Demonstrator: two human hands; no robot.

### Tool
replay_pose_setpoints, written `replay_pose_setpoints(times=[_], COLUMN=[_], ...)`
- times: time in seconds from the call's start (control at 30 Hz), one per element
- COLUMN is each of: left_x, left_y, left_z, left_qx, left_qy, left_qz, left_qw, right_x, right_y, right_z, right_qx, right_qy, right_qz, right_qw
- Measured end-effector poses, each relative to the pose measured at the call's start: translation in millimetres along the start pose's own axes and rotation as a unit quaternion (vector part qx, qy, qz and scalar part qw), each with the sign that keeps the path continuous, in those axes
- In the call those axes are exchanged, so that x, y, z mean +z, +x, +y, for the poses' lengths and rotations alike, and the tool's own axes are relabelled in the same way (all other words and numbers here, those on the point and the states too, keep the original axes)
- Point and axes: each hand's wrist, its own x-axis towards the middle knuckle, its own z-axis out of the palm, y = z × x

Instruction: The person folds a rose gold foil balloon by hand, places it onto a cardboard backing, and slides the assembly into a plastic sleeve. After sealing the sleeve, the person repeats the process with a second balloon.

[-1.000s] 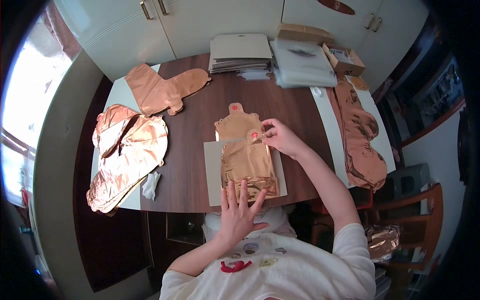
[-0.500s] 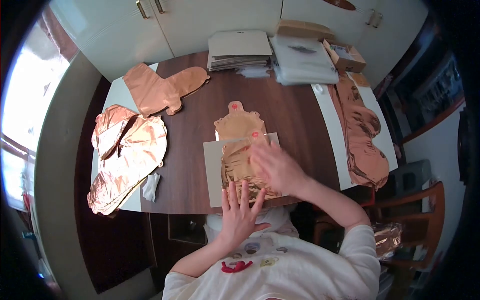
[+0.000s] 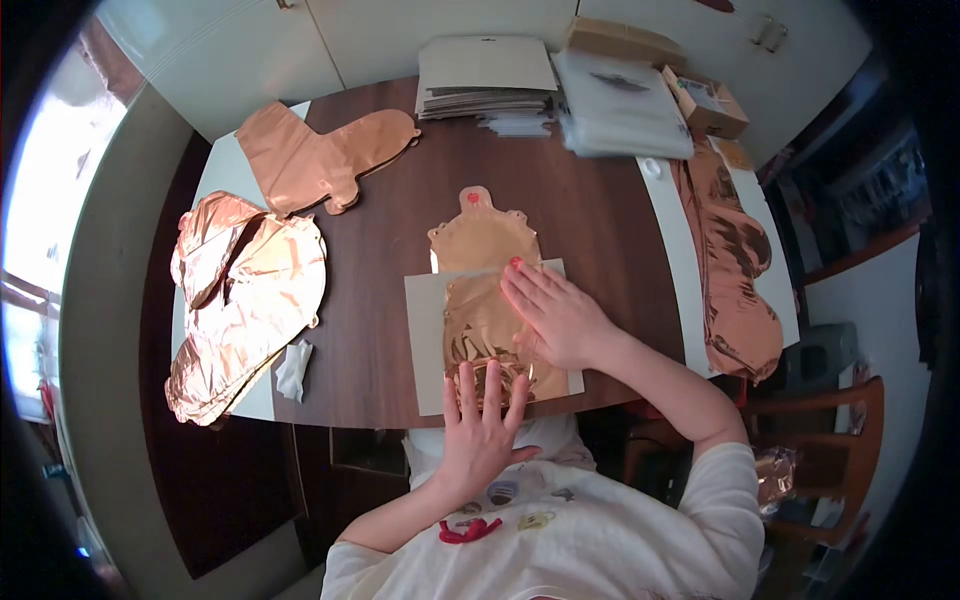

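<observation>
A flat, uninflated rose-gold foil balloon (image 3: 470, 310) lies on a pale cardboard sheet (image 3: 425, 345) at the table's near edge. My left hand (image 3: 480, 430) rests palm down with spread fingers on its wrinkled lower end. Stretched flat, my right hand (image 3: 562, 318) lies over its upper right side, fingertips by a red mark on the tab. Just beyond, a second foil piece (image 3: 482, 240) sticks out past the cardboard, its tab with a red mark pointing away from me. How the two pieces overlap is hidden.
Folded foil balloons (image 3: 270, 270) and more foil pieces (image 3: 320, 160) lie at the left, near a crumpled white tissue (image 3: 293, 370). Stacked cardboard sheets (image 3: 485, 75), clear plastic bags (image 3: 620, 105) and a small box (image 3: 705, 100) stand at the back. Long foil balloons (image 3: 735, 270) lie at the right.
My right hand, blurred by motion before, now lies flatter and sharper on the balloon's right side. My left hand stays about in place. The whole view has shifted slightly.
</observation>
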Motion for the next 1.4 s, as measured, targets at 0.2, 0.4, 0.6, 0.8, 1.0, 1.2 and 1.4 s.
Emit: replay_pose_setpoints(times=[0.2,0.4,0.6,0.8,1.0,1.2,1.4], left_x=[3.0,-0.9,-1.7,-3.9,-5.6,-5.6,-4.8], left_y=[-0.7,-0.2,0.0,-0.8,-0.7,-1.1,-1.1], left_z=[-1.0,-0.7,-0.5,0.6,-0.5,-0.4,-0.8], left_qx=[0.004,0.003,0.002,0.001,0.003,0.005,0.006], left_qy=[0.000,0.006,0.011,0.015,0.019,0.012,0.016], left_qz=[-0.011,-0.015,-0.007,-0.001,-0.003,-0.007,-0.005], left_qw=[1.000,1.000,1.000,1.000,1.000,1.000,1.000], right_x=[5.2,-1.0,-12.2,-19.6,-54.0,-39.7,-42.1], right_y=[22.6,45.9,48.0,19.4,24.2,29.5,34.3], right_z=[31.2,58.6,63.0,57.9,53.7,62.6,96.9], right_qx=[0.038,0.079,0.108,0.196,0.279,0.264,0.308], right_qy=[-0.072,-0.138,-0.091,0.071,0.364,0.329,0.339], right_qz=[-0.021,0.021,0.139,0.088,-0.050,0.001,0.163], right_qw=[0.996,0.987,0.980,0.974,0.887,0.907,0.874])
